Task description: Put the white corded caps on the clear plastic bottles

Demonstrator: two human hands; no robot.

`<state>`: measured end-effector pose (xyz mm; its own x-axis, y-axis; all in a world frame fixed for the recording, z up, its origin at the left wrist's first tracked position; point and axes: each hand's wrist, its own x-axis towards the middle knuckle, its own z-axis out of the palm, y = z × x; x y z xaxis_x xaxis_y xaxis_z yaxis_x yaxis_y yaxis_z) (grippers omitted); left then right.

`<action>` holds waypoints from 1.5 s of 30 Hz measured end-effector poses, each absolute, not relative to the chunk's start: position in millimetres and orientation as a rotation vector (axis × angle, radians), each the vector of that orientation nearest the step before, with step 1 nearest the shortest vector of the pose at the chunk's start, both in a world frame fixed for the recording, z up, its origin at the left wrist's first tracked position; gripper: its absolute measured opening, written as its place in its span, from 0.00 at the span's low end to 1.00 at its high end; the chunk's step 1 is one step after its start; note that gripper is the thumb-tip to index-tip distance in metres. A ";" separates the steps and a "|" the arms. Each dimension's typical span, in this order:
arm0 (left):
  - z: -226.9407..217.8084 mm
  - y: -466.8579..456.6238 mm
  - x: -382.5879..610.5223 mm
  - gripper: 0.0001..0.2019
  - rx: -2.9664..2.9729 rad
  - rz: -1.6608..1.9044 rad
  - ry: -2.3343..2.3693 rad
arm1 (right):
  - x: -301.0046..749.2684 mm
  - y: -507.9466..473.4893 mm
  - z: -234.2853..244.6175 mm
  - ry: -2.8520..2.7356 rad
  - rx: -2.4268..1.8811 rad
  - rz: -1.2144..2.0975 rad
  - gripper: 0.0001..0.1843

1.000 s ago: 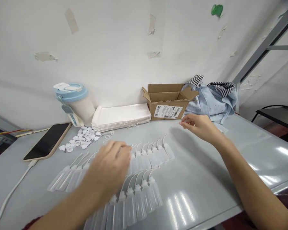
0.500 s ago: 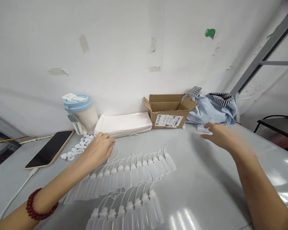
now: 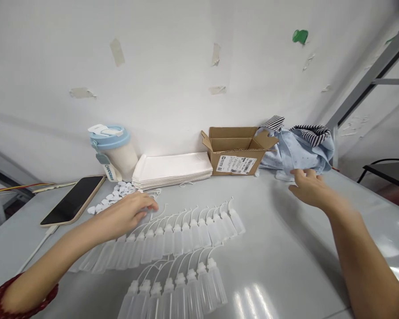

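head view: cup (image 3: 119,155) strap (image 3: 110,173) has lettering i can't read surely; carton (image 3: 219,152) label (image 3: 236,165) too small. glossy gray table (image 3: 266,248), taped white wall (image 3: 169,79). bottles (image 3: 186,239) in two rows; left hand (image 3: 133,210) curled just beside them, can't tell if gripping. right hand (image 3: 309,186) fingers apart, near blue cloth (image 3: 291,153); flat tabletop between it and bottles.
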<state>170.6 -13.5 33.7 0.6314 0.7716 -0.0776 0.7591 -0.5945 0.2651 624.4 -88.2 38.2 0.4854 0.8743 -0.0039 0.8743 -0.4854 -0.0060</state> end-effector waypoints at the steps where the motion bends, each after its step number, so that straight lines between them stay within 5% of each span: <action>1: 32.2 -14.4 169.7 0.15 2.584 0.067 1.224 | 624.8 -88.6 38.8 -1.565 -2.712 -0.010 0.24; 14: 18.5 -18.1 173.5 0.12 2.580 0.270 1.207 | 665.8 -88.9 34.9 -1.366 -2.898 -0.033 0.16; 23: 18.0 -56.6 164.2 0.14 2.181 0.833 1.700 | 658.8 -77.6 20.8 -1.412 -2.941 -0.077 0.16; 29: 20.5 -69.8 170.7 0.16 1.933 0.972 1.623 | 650.3 -70.8 10.9 -1.425 -2.896 -0.068 0.15; 35: 27.0 -85.5 184.0 0.12 1.910 0.935 1.561 | 633.2 -64.4 9.4 -1.547 -2.564 -0.058 0.11; 45: 33.0 -98.8 194.2 0.08 1.936 0.923 1.355 | 506.1 -86.3 13.9 -1.791 -1.429 -0.258 0.09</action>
<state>194.2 -98.8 33.0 0.2391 0.9497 0.2022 0.5359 -0.3028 0.7882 506.1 -86.3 13.9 -0.0291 0.7214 0.6919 0.8872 0.3376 -0.3146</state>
